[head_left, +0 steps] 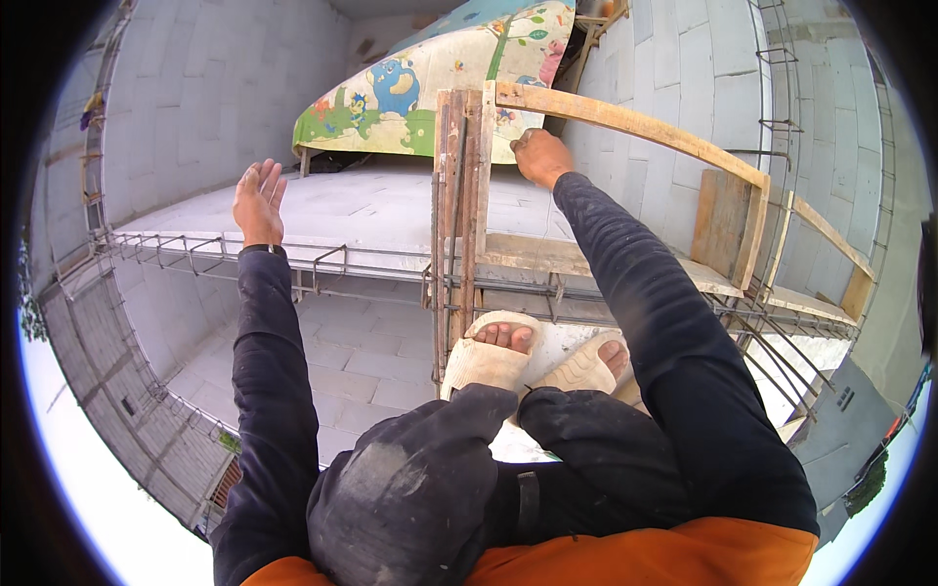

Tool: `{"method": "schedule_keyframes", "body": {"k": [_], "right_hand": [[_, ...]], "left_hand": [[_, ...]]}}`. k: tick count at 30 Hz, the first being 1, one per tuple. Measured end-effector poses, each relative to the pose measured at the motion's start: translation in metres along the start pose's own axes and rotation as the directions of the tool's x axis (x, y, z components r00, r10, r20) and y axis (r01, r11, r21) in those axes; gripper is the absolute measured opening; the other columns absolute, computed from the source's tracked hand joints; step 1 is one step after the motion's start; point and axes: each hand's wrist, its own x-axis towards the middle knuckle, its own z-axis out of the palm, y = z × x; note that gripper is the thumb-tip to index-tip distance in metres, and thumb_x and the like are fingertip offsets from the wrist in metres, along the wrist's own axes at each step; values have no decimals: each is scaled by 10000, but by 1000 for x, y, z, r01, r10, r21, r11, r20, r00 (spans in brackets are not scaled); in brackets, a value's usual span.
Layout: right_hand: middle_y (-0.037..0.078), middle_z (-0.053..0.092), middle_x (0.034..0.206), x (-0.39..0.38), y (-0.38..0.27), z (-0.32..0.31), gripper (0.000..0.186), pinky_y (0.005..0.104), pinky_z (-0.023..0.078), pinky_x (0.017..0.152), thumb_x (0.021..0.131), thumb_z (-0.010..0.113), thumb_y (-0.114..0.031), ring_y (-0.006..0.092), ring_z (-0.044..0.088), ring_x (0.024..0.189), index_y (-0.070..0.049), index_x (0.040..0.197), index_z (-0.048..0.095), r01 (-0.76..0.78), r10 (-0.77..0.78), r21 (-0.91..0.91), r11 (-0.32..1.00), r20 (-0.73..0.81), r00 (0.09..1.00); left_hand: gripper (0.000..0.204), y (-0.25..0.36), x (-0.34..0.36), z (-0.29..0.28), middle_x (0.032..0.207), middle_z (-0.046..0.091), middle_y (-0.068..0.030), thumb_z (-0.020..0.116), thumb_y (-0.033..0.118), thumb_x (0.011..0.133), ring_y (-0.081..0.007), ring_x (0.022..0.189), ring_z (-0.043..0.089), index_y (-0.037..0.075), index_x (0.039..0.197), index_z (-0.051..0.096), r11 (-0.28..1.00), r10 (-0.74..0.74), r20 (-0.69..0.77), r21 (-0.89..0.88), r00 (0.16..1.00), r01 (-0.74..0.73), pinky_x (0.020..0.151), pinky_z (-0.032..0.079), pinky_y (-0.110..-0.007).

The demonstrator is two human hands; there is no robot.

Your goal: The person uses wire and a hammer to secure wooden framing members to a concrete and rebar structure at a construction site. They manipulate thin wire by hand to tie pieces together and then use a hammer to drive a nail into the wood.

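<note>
Just past 2 beige slide sandals (479, 366), a timber frame (635, 117) is standing beside a rebar cage (342, 264). R hand (542, 156) is showing curled fingers against frame's opening, nr cartoon-print tarp (459, 73); can't tell if it's grasping anything. L hand (260, 203) is hovering nr rebar, released, w/ fingers extended.

Grey block wall (220, 93), left | rebar column (779, 51), upper right | greenery (868, 485), lower right edge
</note>
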Motion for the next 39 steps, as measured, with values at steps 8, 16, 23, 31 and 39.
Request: {"method": "schedule_keyframes", "body": {"k": [8, 16, 23, 31, 39], "right_hand": [[214, 756, 894, -26, -18, -31, 379, 461, 592, 809, 1029, 554, -305, 369, 750, 771, 16, 1050, 756, 45, -66, 180, 983, 109, 992], [261, 750, 1031, -70, -22, -80, 324, 534, 548, 899, 1024, 575, -257, 458, 717, 980, -43, 1198, 745, 333, -307, -254, 908, 138, 942], [238, 709, 897, -98, -63, -60, 590, 504, 554, 863, 1010, 635, -264, 414, 718, 913, -77, 1539, 456, 423, -419, -68, 904, 60, 906], [177, 767, 1089, -52, -30, -3, 497, 475, 562, 858, 923, 735, -356, 412, 736, 1012, -75, 1299, 571, 621, -604, 395, 677, -185, 775], [111, 770, 823, -88, -71, -23, 353, 418, 543, 813, 1044, 450, -251, 288, 717, 836, -1, 1192, 650, 382, -355, 458, 803, -148, 923]], "left_hand": [[313, 40, -41, -43, 1237, 739, -178, 603, 214, 1067, -295, 1219, 703, -44, 1222, 687, 949, 202, 68, 232, 977, -213, 1040, 576, -407], [159, 122, -134, 20, 1112, 766, -111, 654, 120, 1006, -217, 1028, 714, 11, 990, 770, 657, 342, 597, 400, 726, -639, 932, 560, -349], [123, 130, -193, 126, 988, 770, -110, 710, 119, 977, -215, 931, 718, 9, 956, 759, 591, 222, 895, 192, 387, -783, 864, 560, -366], [145, 90, -238, 198, 996, 767, -126, 729, 125, 940, -217, 901, 722, 9, 1014, 773, 601, 180, 910, 198, 372, -774, 790, 563, -339], [312, -1, -191, 152, 1114, 714, -102, 754, 113, 871, -324, 996, 679, 63, 1175, 707, 591, 387, 694, 318, 607, -741, 886, 549, -433]]}}
